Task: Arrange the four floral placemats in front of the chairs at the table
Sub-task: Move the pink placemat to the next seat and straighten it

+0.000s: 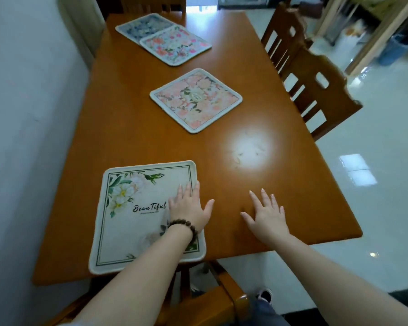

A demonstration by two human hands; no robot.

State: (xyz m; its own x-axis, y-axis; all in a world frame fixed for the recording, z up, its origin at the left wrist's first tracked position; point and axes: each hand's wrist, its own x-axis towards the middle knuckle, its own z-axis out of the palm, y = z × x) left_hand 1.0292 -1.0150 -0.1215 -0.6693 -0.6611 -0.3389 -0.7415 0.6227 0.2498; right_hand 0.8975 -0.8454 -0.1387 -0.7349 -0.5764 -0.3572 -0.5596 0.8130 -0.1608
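Currently the left hand [188, 208] lies flat, fingers spread, on the right edge of the cream "Beautiful" placemat [137, 215] at lower left of the frame — grip wide, holding nothing. Right hand [266, 214] rests spread on the bare desk [257, 109] beside it. Peach placemat [196, 100] sits mid-frame; pink-flowered placemat [176, 44] overlaps the blue placemat [145, 27] at upper centre.
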